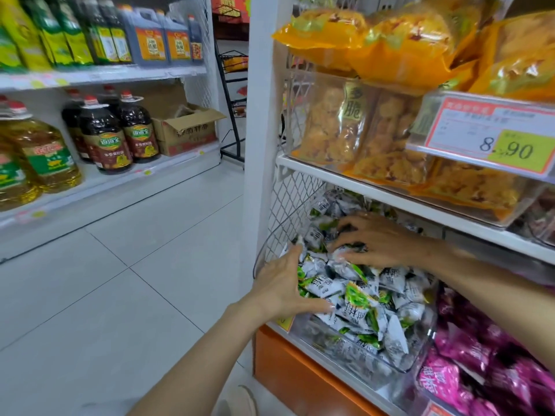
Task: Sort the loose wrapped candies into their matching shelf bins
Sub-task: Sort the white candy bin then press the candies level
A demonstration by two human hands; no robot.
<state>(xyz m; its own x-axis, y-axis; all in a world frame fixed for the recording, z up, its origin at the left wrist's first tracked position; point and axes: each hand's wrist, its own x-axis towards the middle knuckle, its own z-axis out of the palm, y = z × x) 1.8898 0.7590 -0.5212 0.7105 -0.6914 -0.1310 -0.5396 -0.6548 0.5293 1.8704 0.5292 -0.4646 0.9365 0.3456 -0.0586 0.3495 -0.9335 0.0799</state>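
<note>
- At the bottom edge, nearest the camera: the toe of a pale shoe (241,400) on grey floor tiles (120,265).
- On the lowest shelf level, over an orange base panel (300,373): a clear plastic bin (393,366), heaped with green-and-white wrapped candies (360,298). All lie inside the bin, and the heap rises above its front wall.
- At the bin's left front corner: a yellow label (284,321), partly hidden by the wrist.
- Left hand (282,285): at the bin's left edge, fingers straight and slightly apart, laid flat against the heap, thumb raised. It holds nothing.
- Right hand (377,241): further back over the heap, palm down, fingers spread and arched with their tips among the wrappers. Whether they grip a candy cannot be told.
- Just right of this bin: a neighbouring bin of magenta-wrapped candies (468,358), blurred.
- Behind the heap: white wire mesh (288,205) forming the shelf's side.
- Shelf above: a clear bin of golden snack packets (339,127) standing upright, with a red-bordered price tag (492,136) reading 8.90 at its right.
- Top level: orange bags (405,40) piled loosely.
- Across the aisle, lower shelf: yellow oil jugs (45,154), dark oil bottles (105,139) with red caps, and an open cardboard box (186,129).
- Across the aisle, upper shelf: green-labelled bottles (69,31) and dark jugs (150,34).
</note>
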